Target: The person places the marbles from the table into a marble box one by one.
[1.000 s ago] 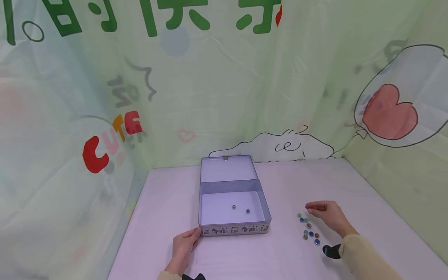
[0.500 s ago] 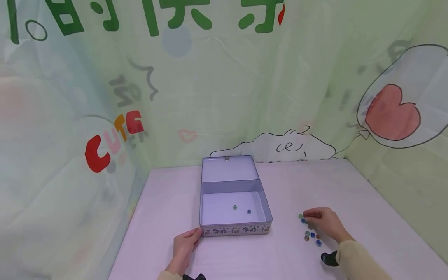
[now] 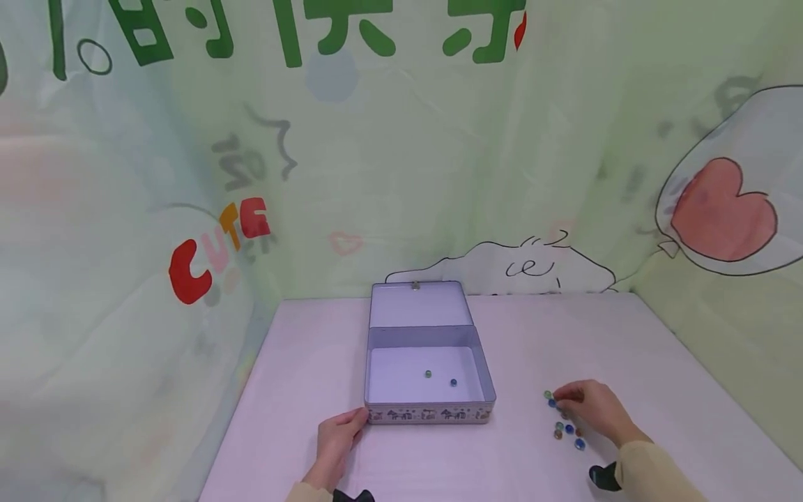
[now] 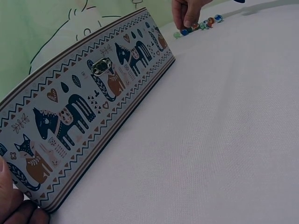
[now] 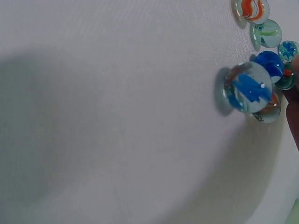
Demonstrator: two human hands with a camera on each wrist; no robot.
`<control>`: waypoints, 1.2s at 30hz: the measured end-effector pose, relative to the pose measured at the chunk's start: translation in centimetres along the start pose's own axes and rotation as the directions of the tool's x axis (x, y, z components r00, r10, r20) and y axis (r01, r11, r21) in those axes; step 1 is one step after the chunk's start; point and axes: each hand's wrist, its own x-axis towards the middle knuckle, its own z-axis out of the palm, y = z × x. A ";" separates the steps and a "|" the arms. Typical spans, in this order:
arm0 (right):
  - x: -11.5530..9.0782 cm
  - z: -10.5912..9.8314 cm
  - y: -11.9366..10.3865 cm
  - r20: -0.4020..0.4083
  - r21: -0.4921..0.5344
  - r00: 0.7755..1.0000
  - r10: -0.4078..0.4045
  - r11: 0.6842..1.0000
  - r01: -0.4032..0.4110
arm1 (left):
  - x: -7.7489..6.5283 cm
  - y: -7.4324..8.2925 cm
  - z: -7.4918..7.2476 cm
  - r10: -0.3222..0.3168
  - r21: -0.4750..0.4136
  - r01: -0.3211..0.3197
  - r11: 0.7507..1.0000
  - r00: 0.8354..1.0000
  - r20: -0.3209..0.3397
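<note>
Middle of the table (image 3: 433,461): box (image 3: 429,414), lid (image 3: 421,305) laid back on the far side. Left hand (image 3: 337,440) grips its near left corner, thumb and fingers closed on it, forearm from the near side. Right hand (image 3: 599,411) reaches in from near right, fingers bent down, gap narrow, among loose marbles (image 3: 569,429); cannot tell whether one is pinched. Inside the box: green marble (image 3: 429,374), blue marble (image 3: 454,383).

A printed curtain (image 3: 414,174) lines the bench (image 3: 314,348)'s far edge, with CUTE letters (image 3: 230,222) beyond the far left corner and a heart balloon (image 3: 724,213) beyond the far right.
</note>
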 end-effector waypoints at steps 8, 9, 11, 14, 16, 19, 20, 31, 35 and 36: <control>-0.4 -0.3 0.7 -0.042 0.056 0.999 0.003 0.998 -0.001 | 0.1 -0.1 0.2 0.051 0.026 -0.051 0.998 0.999 0.003; -0.5 -0.4 0.7 -0.056 0.081 0.998 0.006 0.997 -0.001 | 0.2 -0.1 0.1 0.059 0.026 -0.059 0.998 0.998 0.008; -0.6 -0.5 0.7 -0.088 0.128 0.996 -0.002 0.992 0.014 | 0.3 -0.2 -0.2 0.082 0.028 -0.082 0.996 0.996 0.023; -0.5 -0.9 0.2 -0.119 0.201 0.993 -0.019 0.979 0.043 | 0.4 0.0 -0.7 0.092 0.043 -0.093 0.995 0.995 0.034; -0.3 -1.0 -0.3 -0.132 0.244 0.991 -0.032 0.968 0.063 | 0.5 0.2 -1.0 0.101 0.062 -0.103 0.993 0.994 0.033; -0.2 -1.2 -1.3 -0.146 0.296 0.988 -0.047 0.951 0.089 | 0.5 0.6 -1.2 0.094 0.077 -0.096 0.992 0.995 0.023; -0.2 -1.3 -1.7 -0.149 0.304 0.987 -0.053 0.948 0.097 | 0.5 0.7 -1.2 0.092 0.079 -0.093 0.993 0.996 0.019; 1.2 -2.6 -7.8 -0.156 0.321 0.978 -0.138 0.930 0.182 | -0.1 0.3 -0.1 0.079 0.054 -0.080 0.995 0.997 0.016; 2.4 -1.9 -10.8 -0.122 0.355 0.978 -0.171 0.912 0.203 | -0.2 0.1 0.3 0.060 0.046 -0.059 0.997 0.998 -0.013; 2.7 -1.7 -11.6 -0.113 0.365 0.977 -0.179 0.907 0.209 | -0.2 0.1 0.3 0.056 0.042 -0.056 0.998 0.998 -0.019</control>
